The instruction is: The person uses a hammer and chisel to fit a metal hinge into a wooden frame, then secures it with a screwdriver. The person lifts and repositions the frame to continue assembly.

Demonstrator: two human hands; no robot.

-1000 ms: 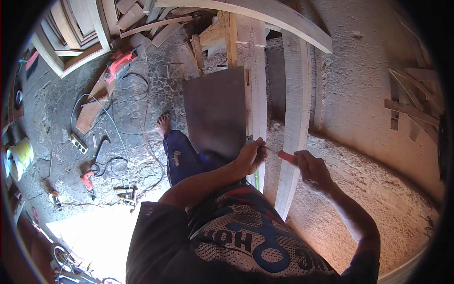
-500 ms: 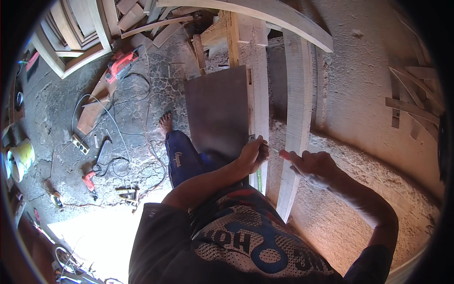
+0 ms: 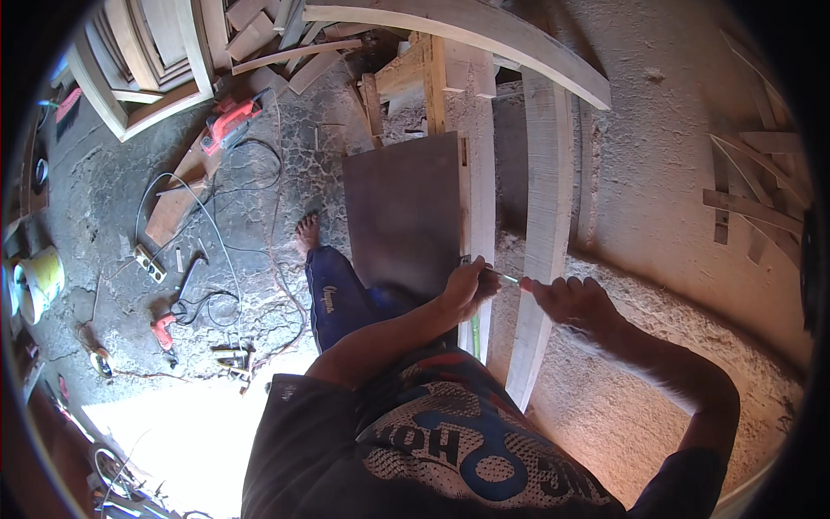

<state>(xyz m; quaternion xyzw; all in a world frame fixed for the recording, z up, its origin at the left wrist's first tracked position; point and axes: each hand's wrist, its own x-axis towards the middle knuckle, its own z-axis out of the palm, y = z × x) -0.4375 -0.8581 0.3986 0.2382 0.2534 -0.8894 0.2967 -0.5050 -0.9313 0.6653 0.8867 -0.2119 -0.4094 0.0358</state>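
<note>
My right hand [image 3: 575, 303] is closed round the red handle of a screwdriver [image 3: 510, 278], whose thin metal shaft points left. At the tip end, the fingers of my left hand [image 3: 469, 287] are pinched together round the shaft; a small screw there, if any, is hidden. Both hands are at the edge of a dark brown panel [image 3: 402, 216], which has a pale wooden edge. A small dark metal piece [image 3: 465, 259] sits on that edge just beyond my left fingers. Something green [image 3: 475, 336] shows below my left hand.
Pale timber beams [image 3: 543, 216] run beside the panel, with a curved one [image 3: 484, 30] across the far end. On the floor at left lie a red power planer [image 3: 232, 125], a red drill [image 3: 162, 331], a power strip [image 3: 150, 264], cables and a bucket [image 3: 39, 281].
My right hand's grip on the handle has turned, with its fingers curled more tightly. Both hands stay at the panel's edge, and the whole view has shifted slightly.
</note>
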